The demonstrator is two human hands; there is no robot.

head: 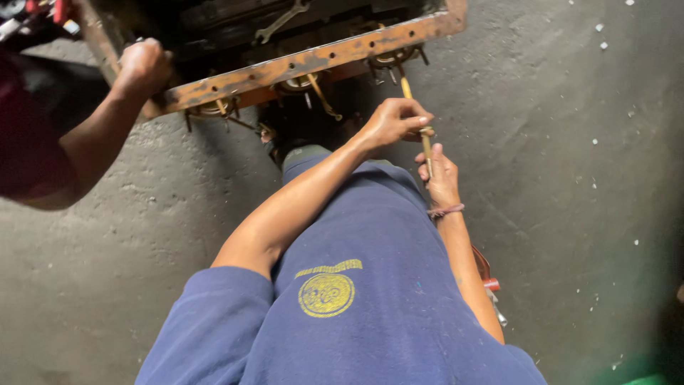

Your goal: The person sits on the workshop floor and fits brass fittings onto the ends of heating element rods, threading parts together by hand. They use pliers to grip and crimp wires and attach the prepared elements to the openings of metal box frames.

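I look down on the grey concrete floor (570, 214), the biggest thing in view, and at its top edge the rusty orange metal frame (313, 60) with brass-coloured rings and hooks hanging under its rail. A co-worker's hand (142, 68) in the upper left grasps that frame's corner (it is not mine). My blue trouser leg (356, 285) runs up the middle. The thin yellowish rod (426, 142) lies with its long axis nearly upright in the picture, its far tip close beneath one ring on the frame. My left hand (392, 121) has its grip pressed together, pinching the rod's middle; my right hand (442, 178) sits just below it, fingers curled against the rod's lower end, so the left is nearer the frame.
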